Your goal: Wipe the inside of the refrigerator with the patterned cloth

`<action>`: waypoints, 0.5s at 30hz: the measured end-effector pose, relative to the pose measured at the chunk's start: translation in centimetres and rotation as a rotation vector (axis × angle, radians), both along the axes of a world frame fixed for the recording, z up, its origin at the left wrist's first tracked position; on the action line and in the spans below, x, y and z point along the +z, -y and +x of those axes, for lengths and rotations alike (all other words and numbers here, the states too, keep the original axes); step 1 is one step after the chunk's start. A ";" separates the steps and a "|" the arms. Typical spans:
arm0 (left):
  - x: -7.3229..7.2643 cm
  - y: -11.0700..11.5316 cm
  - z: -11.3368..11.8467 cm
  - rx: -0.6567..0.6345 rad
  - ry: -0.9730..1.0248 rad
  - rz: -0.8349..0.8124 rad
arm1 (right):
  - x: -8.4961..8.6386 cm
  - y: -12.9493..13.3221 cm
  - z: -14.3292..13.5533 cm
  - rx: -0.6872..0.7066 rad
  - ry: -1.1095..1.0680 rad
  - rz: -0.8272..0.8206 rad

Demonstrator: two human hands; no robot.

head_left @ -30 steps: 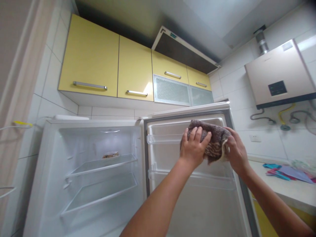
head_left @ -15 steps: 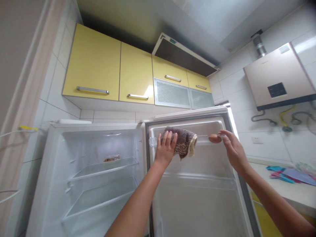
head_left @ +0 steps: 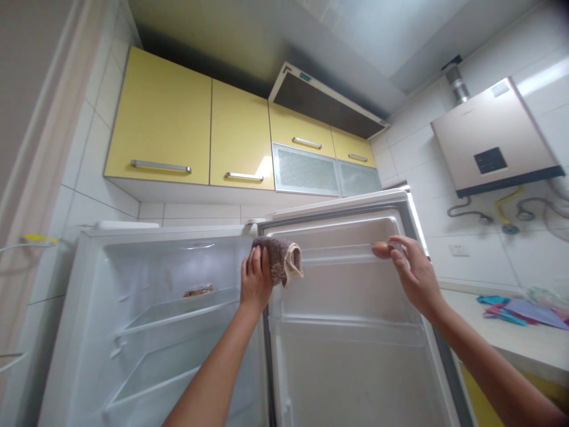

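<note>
My left hand (head_left: pixel 256 279) is closed around a folded brown towel (head_left: pixel 281 260) with a cream edge and a pale pattern. It is at the hinge side of the fridge door, by the left end of the door's upper shelf (head_left: pixel 329 255). Toward the other end of that shelf, my right hand (head_left: pixel 416 273) has its thumb and fingers about the right end of a brown egg (head_left: pixel 381 249). How firmly they grip it is hard to see. The fridge door (head_left: pixel 347 373) stands wide open.
Inside the fridge (head_left: pixel 93 332), a small packet (head_left: pixel 198 290) lies on the upper glass shelf (head_left: pixel 186 311). Yellow cabinets (head_left: pixel 160 118) hang above. To the right are a water heater (head_left: pixel 493 136) and a counter (head_left: pixel 511 338) bearing coloured cloths (head_left: pixel 528 313).
My left hand has moved left along the door shelf with the towel, toward the hinge. My right hand and the egg stay at about the same place on the door. The view has shifted slightly.
</note>
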State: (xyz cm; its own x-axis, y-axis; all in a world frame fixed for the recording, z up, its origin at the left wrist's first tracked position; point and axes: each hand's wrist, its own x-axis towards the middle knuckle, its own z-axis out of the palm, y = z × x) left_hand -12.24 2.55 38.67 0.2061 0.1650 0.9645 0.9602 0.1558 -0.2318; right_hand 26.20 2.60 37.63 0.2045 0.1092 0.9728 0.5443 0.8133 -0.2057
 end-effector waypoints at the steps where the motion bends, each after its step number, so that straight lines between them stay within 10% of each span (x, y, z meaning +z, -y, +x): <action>1: -0.1 0.0 0.0 -0.005 0.004 -0.002 | 0.0 0.2 -0.1 0.007 -0.013 -0.008; 15: -2.2 -1.3 11.8 -0.215 -0.438 0.236 | 0.0 1.2 0.2 0.078 -0.054 -0.065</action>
